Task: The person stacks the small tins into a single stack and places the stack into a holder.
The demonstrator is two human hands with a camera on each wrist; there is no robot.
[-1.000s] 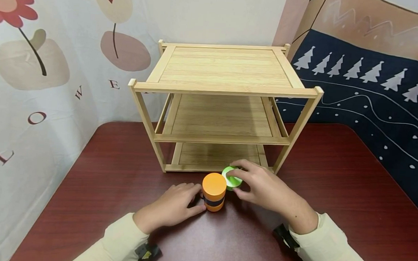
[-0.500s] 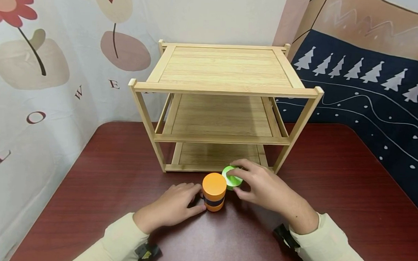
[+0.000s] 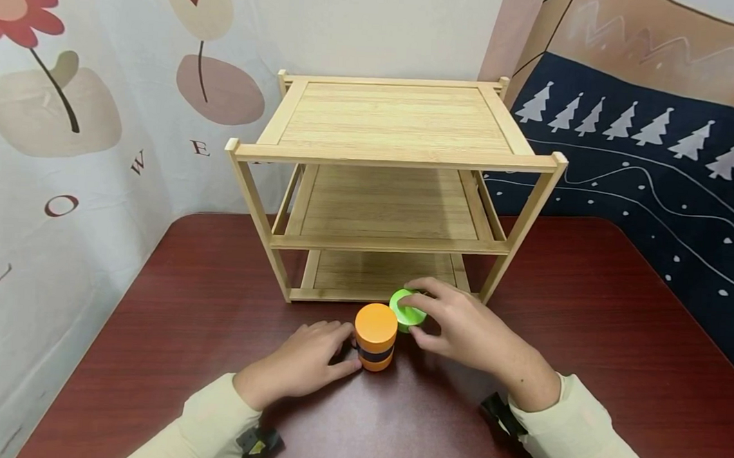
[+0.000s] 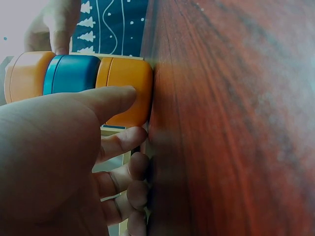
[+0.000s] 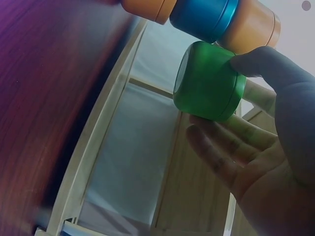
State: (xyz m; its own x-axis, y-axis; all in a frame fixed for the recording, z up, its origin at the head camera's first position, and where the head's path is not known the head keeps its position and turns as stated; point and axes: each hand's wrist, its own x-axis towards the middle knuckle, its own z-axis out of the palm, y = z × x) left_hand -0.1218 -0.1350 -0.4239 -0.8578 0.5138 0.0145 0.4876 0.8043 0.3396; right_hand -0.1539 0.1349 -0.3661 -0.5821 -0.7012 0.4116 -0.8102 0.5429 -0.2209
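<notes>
Three small round lidded tins stand stacked on the table: an orange bottom tin (image 4: 130, 78), a blue middle tin (image 4: 76, 73) and an orange top tin (image 3: 376, 323). My left hand (image 3: 304, 364) steadies the stack low down, thumb on the near side of the bottom tin and index finger against its other side. A green lidded tin (image 5: 209, 81) is in my right hand (image 3: 461, 327), gripped between thumb and fingers. It is off the table, close beside the stack's upper part; whether they touch I cannot tell.
Right behind the tins stands a three-tier wooden shelf rack (image 3: 395, 158) with bare shelves. All of this is on a dark red wood-grain table (image 3: 170, 302). Printed cloths (image 3: 124, 105) hang behind and at both sides.
The green tin has risen and tilted very slightly in my right hand. The left hand and the stack look the same.
</notes>
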